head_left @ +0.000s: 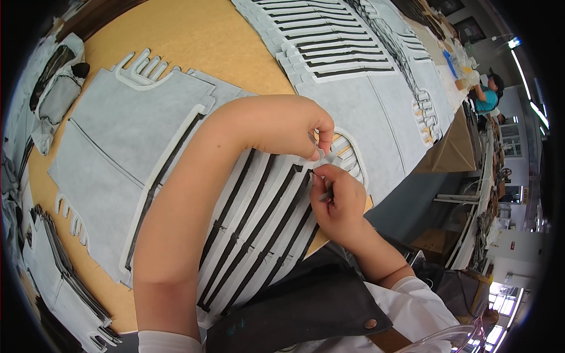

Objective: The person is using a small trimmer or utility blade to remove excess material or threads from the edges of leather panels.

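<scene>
My left hand (pixel 312 135) is bent over the upper end of a pale panel with long black-edged strips (pixel 247 229), its fingertips pinched on a small whitish tab (pixel 331 160). Just below it, my right hand (pixel 341 200) is curled closed around a small grey tool, its exact kind unclear, with thumb and forefinger at a strip's end. A looped pale piece with slots (pixel 353 159) lies behind my fingers. The tips of my fingers partly hide the point where they meet.
Grey panels (pixel 106 147) lie on a tan board (pixel 159 29); another striped panel (pixel 341 53) is at upper right. Stacked pieces (pixel 65 282) and a bundle (pixel 59 94) sit on the left. A person in teal (pixel 488 100) is at a far table on the right.
</scene>
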Motion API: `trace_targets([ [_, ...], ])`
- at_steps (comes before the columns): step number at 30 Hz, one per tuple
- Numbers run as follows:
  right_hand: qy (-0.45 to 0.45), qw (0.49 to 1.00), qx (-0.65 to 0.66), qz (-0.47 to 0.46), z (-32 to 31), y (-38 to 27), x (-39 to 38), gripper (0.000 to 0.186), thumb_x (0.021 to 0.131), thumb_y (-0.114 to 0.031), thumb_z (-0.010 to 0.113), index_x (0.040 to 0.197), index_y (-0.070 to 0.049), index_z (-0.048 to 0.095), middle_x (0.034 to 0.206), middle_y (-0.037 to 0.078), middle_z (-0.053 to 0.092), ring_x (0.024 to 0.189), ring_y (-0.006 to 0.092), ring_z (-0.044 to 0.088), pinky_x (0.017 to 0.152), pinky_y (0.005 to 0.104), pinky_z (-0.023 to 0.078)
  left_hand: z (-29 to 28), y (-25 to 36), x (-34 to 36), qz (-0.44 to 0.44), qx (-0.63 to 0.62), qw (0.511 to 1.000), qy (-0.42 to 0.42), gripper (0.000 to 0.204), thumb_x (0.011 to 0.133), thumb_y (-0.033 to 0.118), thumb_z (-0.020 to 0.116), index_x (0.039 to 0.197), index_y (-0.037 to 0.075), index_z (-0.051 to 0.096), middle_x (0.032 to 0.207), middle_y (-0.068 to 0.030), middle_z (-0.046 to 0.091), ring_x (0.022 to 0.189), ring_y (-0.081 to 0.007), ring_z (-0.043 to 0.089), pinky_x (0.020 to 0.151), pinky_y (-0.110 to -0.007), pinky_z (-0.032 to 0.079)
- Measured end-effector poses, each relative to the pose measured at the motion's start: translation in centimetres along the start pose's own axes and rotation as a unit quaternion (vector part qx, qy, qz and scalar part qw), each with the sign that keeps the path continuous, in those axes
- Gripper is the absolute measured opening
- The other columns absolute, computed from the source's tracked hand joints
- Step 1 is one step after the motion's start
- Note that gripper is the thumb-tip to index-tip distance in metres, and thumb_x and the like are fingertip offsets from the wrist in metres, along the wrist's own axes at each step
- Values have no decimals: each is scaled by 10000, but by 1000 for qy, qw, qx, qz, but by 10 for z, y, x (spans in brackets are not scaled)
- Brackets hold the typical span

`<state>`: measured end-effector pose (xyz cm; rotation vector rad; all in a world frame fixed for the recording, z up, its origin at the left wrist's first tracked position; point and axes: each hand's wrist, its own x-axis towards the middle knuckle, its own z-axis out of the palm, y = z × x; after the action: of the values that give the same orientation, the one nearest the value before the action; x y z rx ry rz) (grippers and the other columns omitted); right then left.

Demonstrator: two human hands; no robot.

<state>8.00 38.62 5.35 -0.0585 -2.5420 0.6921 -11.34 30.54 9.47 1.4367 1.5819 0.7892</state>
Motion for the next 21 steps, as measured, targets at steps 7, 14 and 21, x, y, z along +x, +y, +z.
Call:
trace_targets([
  [7, -20, 999, 18, 33, -2, 3, -13, 378, 627, 67, 643, 973, -5, 508, 734, 95, 574, 552, 227, 568, 491, 305, 440, -1, 2, -1, 1, -5, 1000, 1, 116, 780, 142, 633, 874, 74, 627, 688, -11, 583, 661, -97, 529, 624, -263, 415],
  [14, 26, 1000, -12, 1, -3, -2, -3, 379, 629, 61, 647, 975, -12, 511, 677, 72, 542, 531, 217, 544, 470, 308, 418, 0, 0, -3, 2, 0, 1000, 3, 103, 789, 140, 624, 870, 74, 622, 689, -12, 581, 658, -105, 525, 625, -266, 415],
  [21, 7, 996, -58, -69, 0, 4, 5, 409, 580, 43, 658, 958, -3, 509, 690, 68, 542, 551, 227, 551, 486, 319, 431, 0, -2, 1, 23, 6, 1000, 5, 105, 790, 150, 625, 870, 82, 622, 690, -16, 579, 663, -116, 528, 625, -273, 416],
])
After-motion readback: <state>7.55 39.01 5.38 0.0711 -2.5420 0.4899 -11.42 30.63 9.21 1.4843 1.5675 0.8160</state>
